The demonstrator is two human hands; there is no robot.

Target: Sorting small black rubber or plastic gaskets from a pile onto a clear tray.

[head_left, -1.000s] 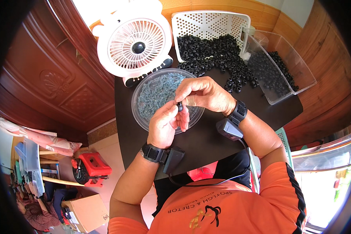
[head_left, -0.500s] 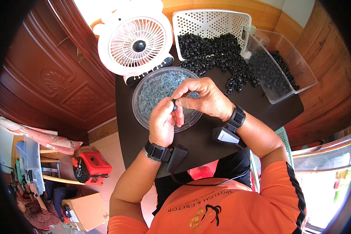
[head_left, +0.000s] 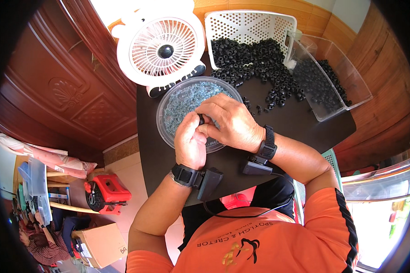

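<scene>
My left hand (head_left: pixel 189 144) is closed, pinching a small black cylindrical piece (head_left: pixel 201 119) between thumb and fingers. Against it, over the near part of a round clear tub (head_left: pixel 159 119), the bent fingers of my right hand (head_left: pixel 234 120) are pressed together. Whatever sits between those right fingertips is hidden by the hand. Many tiny bluish metallic parts (head_left: pixel 187 98) fill the tub. Beyond my right hand, a heap of black ring-like pieces (head_left: pixel 259 63) spills from a tipped white perforated basket (head_left: pixel 250 23) onto the dark table (head_left: pixel 300 129).
A white animal-shaped fan (head_left: pixel 166 51) stands behind the tub. At the right, a clear plastic bin (head_left: pixel 346 86) lies tilted with more black pieces inside. Straps with black devices circle both wrists, and a cable (head_left: pixel 241 214) runs across my lap. A cardboard box (head_left: pixel 102 245) sits on the floor.
My right hand has turned more palm-down and its fingers have folded over the left fingertips. The black piece now shows upright above the left thumb.
</scene>
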